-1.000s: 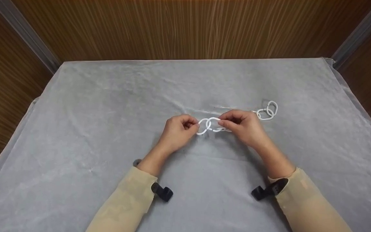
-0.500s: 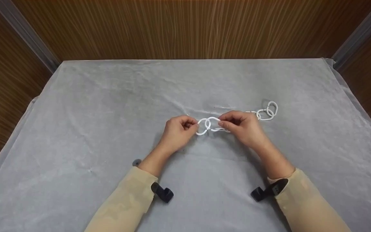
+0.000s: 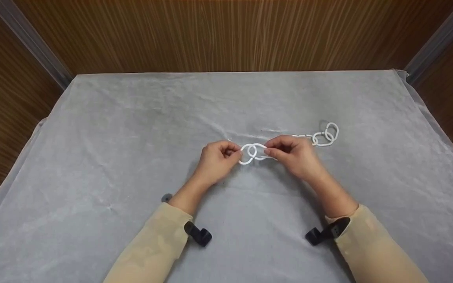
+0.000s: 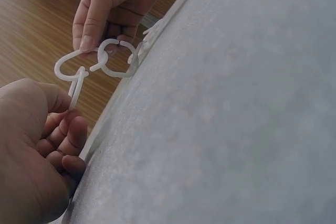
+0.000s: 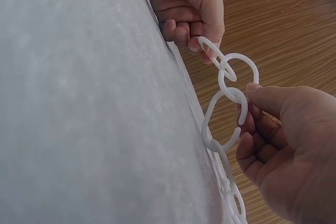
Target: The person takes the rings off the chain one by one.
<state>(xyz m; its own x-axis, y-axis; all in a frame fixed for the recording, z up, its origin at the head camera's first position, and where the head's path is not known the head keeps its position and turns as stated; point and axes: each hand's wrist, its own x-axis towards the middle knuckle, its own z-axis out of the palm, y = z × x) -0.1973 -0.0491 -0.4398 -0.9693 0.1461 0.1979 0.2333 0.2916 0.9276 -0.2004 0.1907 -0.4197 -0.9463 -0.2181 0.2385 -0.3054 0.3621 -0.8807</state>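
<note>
My left hand (image 3: pixel 216 160) pinches the end link (image 5: pixel 229 71) of a white plastic chain between thumb and fingertips. Hooked through it is a second link (image 4: pixel 59 64), which my right hand (image 3: pixel 300 156) pinches at its side. These links are open loops, each with a small gap in its ring. In the right wrist view, a third link (image 5: pixel 204 124) hangs from the second, its gap near my right fingers. More links trail down from there. The head view shows the chain's far end (image 3: pixel 323 144) lying on the cloth beyond my right hand; part of the chain between is hidden behind that hand.
A grey cloth (image 3: pixel 112 157) with creases covers the table. Wood-grain panels (image 3: pixel 226 35) stand behind and at both sides, with metal posts in the corners. Black straps with small devices (image 3: pixel 199 234) sit on both sleeves.
My right hand has shifted slightly left, bringing the two held links closer so they overlap more. More of the chain shows behind the right hand. The left hand stays nearly still.
</note>
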